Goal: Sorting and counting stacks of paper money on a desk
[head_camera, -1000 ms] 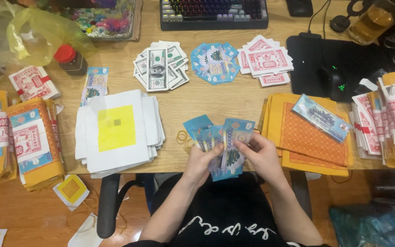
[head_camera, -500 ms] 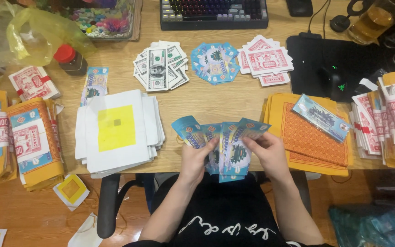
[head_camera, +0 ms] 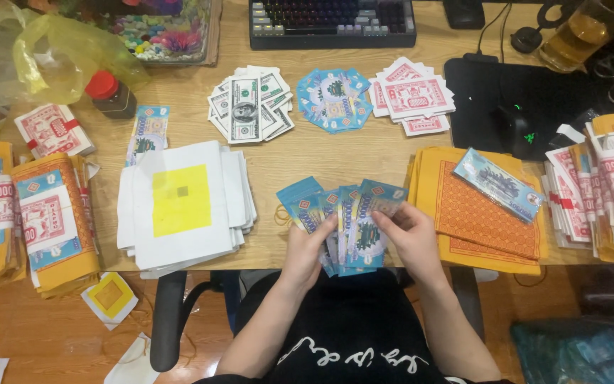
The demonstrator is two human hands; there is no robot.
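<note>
Both my hands hold a fan of blue paper notes (head_camera: 342,217) over the near edge of the wooden desk (head_camera: 321,156). My left hand (head_camera: 310,249) grips the fan from the lower left, thumb across the notes. My right hand (head_camera: 410,231) pinches the rightmost notes at the fan's right side. The notes are spread out like a hand of cards, several showing.
A white paper stack with a yellow square (head_camera: 182,203) lies to the left. Fanned piles of green notes (head_camera: 250,107), blue notes (head_camera: 334,99) and red notes (head_camera: 413,96) lie farther back. An orange paper stack (head_camera: 485,213) sits right; bundled stacks (head_camera: 30,213) at far left, a keyboard (head_camera: 332,21) behind.
The blue notes went from a tight bunch to a wider fan. My hands shifted slightly apart and a little to the right while spreading them.
</note>
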